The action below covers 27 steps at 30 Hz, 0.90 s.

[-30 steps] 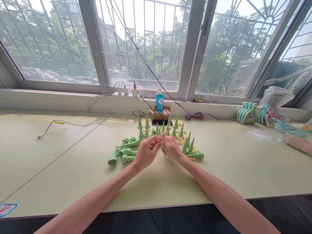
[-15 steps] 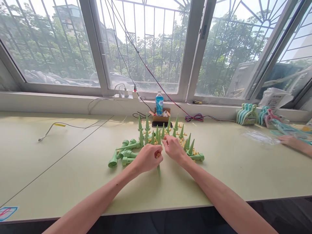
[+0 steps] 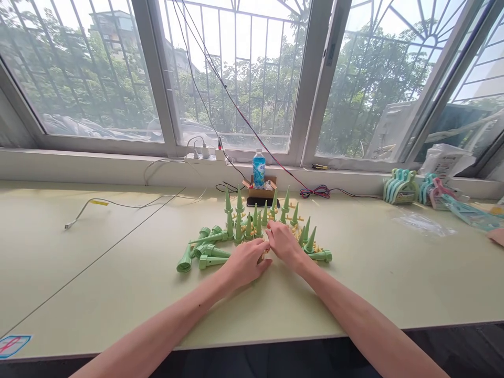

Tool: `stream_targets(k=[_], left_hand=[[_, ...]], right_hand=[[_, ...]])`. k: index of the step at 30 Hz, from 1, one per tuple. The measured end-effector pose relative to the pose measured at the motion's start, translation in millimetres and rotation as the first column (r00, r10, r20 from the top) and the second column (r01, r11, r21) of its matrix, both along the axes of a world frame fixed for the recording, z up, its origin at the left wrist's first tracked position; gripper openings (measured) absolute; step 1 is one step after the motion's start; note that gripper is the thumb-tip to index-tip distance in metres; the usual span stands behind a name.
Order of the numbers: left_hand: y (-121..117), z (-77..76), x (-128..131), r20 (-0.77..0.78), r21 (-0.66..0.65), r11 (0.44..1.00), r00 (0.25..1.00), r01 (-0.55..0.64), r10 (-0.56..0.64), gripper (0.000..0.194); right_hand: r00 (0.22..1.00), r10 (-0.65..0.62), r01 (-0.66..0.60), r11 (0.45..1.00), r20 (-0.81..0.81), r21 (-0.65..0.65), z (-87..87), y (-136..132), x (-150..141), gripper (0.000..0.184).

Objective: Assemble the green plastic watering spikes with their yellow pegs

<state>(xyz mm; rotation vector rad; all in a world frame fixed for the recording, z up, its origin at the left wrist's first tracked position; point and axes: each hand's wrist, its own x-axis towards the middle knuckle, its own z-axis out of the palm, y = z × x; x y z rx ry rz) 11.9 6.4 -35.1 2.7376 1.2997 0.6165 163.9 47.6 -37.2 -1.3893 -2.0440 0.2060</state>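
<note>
Green plastic spikes (image 3: pixel 230 227), grouped at the centre of the frame on a pale tabletop (image 3: pixel 118 294) spanning its full width. Next in size, two bare hands at the near edge of the group: left hand (image 3: pixel 248 262) palm down, low over the tabletop just below centre; right hand (image 3: pixel 283 242) just beside and slightly higher in the frame, fingers bent inward.

Progress, as judged from the layout: a good share probably done, namely the spikes standing point up in loose rows. Probably left: several lying spikes (image 3: pixel 214 237) left of centre, another right of centre, and, smallest, loose yellow fittings (image 3: pixel 318 248) near the right hand.

Left grip: thumb apart from the fingers, with a partly hidden yellow piece (image 3: pixel 263 256) between; impossible to tell whether pinched. Right grip: fingertips hidden; impossible to tell whether pressed together or holding anything.

Compared with half a second ago: left hand flatter; spike point formerly projecting below it no longer visible there; right hand in nearly the same place; upright rows apparently unchanged.
</note>
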Motion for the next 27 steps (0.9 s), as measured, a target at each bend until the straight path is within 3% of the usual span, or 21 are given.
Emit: stream_targets(k=[5, 13, 17, 20, 22, 25, 27], left_hand=[[-4.2, -3.3, 2.1, -0.019, -0.027, 1.000, 1.000, -0.012, 0.012, 0.018], [-13.3, -12.1, 6.3, 0.122, -0.013, 1.000, 0.993, 0.005, -0.003, 0.018], [-13.3, -6.9, 1.1, 0.243, 0.092, 0.995, 0.968, 0.036, -0.058, 0.014], [-15.4, 9.1, -7.5, 0.365, 0.273, 0.962, 0.925, -0.002, -0.102, 0.014], [-19.5, 29.5, -16.9, 0.451, 0.391, 0.912, 0.890, -0.124, -0.072, 0.013], [-22.3, 70.1, -44.2, 0.581, 0.351, 0.813, 0.789, -0.465, 0.200, 0.010], [-11.9, 95.6, -73.6, 0.628, 0.251, 0.703, 0.665, -0.666, 0.405, 0.012]], right_hand=[[1.000, 0.000, 0.000, 0.999, -0.009, 0.041, -1.9, 3.8, 2.4, 0.020], [0.995, -0.070, 0.063, 0.993, 0.066, 0.100, -4.5, 3.6, 4.4, 0.021], [0.992, -0.092, 0.083, 0.991, 0.087, 0.106, -4.3, 0.4, 2.0, 0.021], [0.994, -0.080, 0.070, 0.989, 0.072, 0.134, -2.7, -5.3, -2.1, 0.020], [0.997, -0.060, 0.051, 0.986, 0.050, 0.160, -1.4, -10.2, -6.1, 0.017], [1.000, -0.015, 0.015, 0.978, 0.000, 0.209, -0.7, -17.6, -13.6, 0.019], [0.999, 0.034, -0.023, 0.968, -0.039, 0.248, -1.7, -22.2, -18.9, 0.022]])
